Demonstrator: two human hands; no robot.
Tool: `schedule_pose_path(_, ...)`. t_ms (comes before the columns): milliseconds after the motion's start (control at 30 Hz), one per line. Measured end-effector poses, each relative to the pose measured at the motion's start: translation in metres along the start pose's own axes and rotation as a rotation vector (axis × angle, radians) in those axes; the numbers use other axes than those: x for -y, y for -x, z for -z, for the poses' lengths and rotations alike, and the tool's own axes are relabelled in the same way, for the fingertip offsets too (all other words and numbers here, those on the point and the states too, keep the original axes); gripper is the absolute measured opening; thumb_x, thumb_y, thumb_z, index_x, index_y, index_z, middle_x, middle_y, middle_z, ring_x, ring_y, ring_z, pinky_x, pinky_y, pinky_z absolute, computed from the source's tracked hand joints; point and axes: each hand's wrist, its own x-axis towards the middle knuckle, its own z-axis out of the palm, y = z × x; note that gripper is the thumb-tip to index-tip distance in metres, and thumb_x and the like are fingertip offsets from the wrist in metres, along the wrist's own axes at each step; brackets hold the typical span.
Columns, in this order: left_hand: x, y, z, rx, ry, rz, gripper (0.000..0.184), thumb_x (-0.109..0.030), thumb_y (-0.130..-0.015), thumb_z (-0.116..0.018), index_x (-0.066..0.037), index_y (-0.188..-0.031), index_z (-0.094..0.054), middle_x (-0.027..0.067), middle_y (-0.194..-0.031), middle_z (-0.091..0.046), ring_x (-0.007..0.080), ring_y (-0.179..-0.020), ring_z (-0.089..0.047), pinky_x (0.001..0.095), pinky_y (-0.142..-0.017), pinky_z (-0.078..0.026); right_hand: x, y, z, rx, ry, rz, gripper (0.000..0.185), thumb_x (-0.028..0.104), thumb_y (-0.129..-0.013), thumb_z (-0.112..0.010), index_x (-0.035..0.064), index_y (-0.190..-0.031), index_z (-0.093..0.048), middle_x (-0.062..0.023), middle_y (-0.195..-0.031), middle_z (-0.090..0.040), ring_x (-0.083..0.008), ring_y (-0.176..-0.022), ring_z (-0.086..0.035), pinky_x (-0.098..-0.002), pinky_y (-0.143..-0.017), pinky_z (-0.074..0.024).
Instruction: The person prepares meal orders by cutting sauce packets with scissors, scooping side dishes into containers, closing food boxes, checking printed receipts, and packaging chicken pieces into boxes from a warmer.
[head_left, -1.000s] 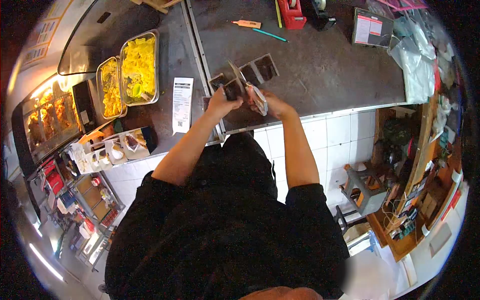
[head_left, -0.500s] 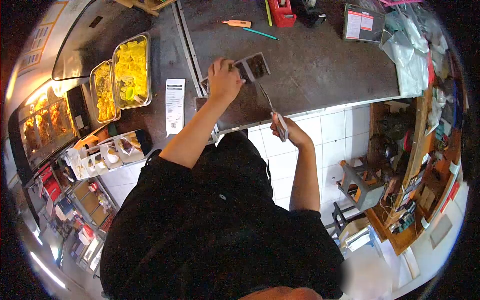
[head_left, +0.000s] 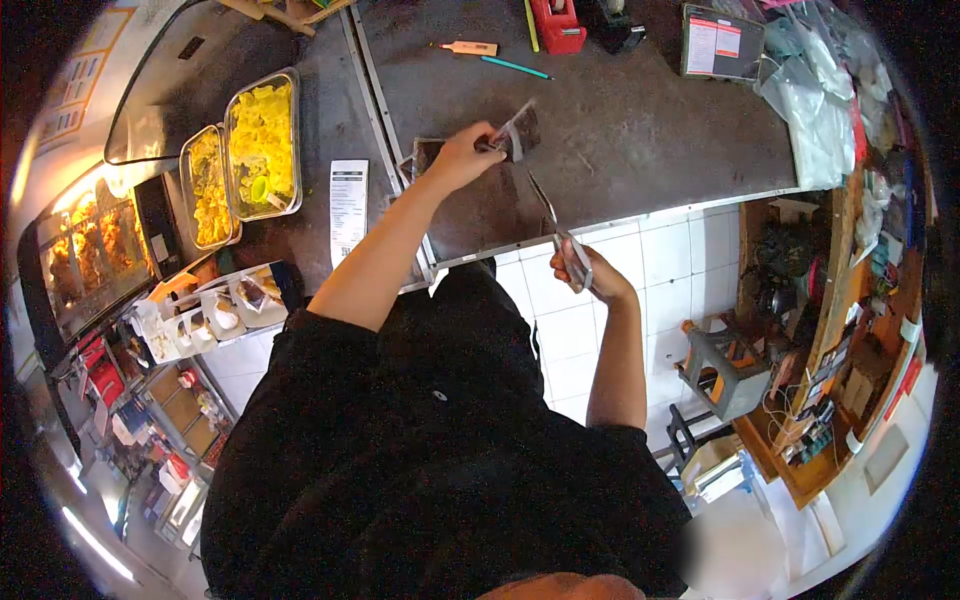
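Pinched in the fingers of my left hand (head_left: 468, 158) is a small dark card with a pale edge (head_left: 520, 132), lifted at a tilt over the dark tabletop (head_left: 640, 130). My right hand (head_left: 594, 274) is wrapped round several flat cards (head_left: 573, 262) near the table's front edge. A long thin strip (head_left: 541, 196) reaches from these cards up toward the left hand's card; what it is I cannot make out. Another dark card (head_left: 426, 154) lies on the table behind my left wrist, partly hidden.
A printed receipt (head_left: 348, 212) and two tubs of yellow food (head_left: 263, 140) are at the left. An orange marker (head_left: 469, 48), a teal pen (head_left: 517, 67) and a red tape dispenser (head_left: 559, 26) lie at the back. Plastic bags (head_left: 815, 120) are on the right.
My left hand has moved from the cards near the table seam to the right and raised a card. My right hand has drawn away toward the front right with its cards.
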Motion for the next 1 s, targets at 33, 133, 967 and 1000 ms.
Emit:
schedule_pose_path(33, 0.000, 0.002, 0.000, -0.022, 0.183, 0.060, 0.039, -0.019, -0.083, -0.079, -0.002, -0.115, -0.061, 0.0104, -0.113, -0.068, 0.0289, -0.112, -0.064, 0.0431, -0.094, -0.054, 0.003, 0.008, -0.002, 0.011, -0.031, 0.033, 0.069, 0.073, -0.091, -0.057, 0.0052, -0.101, -0.059, -0.0020, -0.088, -0.060, -0.0100, -0.077, -0.059, -0.0252, -0.075, -0.0520)
schedule_pose_path(133, -0.004, 0.017, -0.001, 0.077, 1.141, 0.134, 0.027, -0.008, -0.090, -0.071, -0.008, -0.116, -0.060, 0.0045, -0.115, -0.067, 0.0218, -0.113, -0.063, 0.0445, -0.098, -0.055, 0.005, 0.018, -0.004, 0.019, -0.030, 0.074, 0.069, 0.071, -0.091, -0.057, 0.0039, -0.104, -0.058, -0.0030, -0.092, -0.060, -0.0101, -0.081, -0.059, -0.0249, -0.077, -0.0517)
schedule_pose_path(967, -0.019, 0.066, 0.002, 0.083, 1.312, 0.154, 0.035, -0.016, -0.102, -0.061, -0.023, -0.136, -0.054, 0.0012, -0.128, -0.065, 0.0164, -0.116, -0.063, 0.0443, -0.101, -0.053, 0.021, 0.003, -0.035, 0.067, 0.010, 0.209, 0.066, 0.077, -0.083, -0.063, 0.0120, -0.094, -0.057, 0.0025, -0.084, -0.054, -0.0103, -0.078, -0.051, -0.0249, -0.070, -0.0421)
schedule_pose_path(1000, -0.020, 0.067, 0.001, 0.069, 1.301, 0.184, 0.037, -0.016, -0.102, -0.061, -0.023, -0.137, -0.053, 0.0016, -0.129, -0.065, 0.0171, -0.118, -0.062, 0.0445, -0.101, -0.053, 0.021, 0.002, -0.035, 0.059, 0.009, 0.205, 0.067, 0.078, -0.082, -0.064, 0.0118, -0.092, -0.057, 0.0024, -0.083, -0.054, -0.0105, -0.078, -0.051, -0.0249, -0.070, -0.0418)
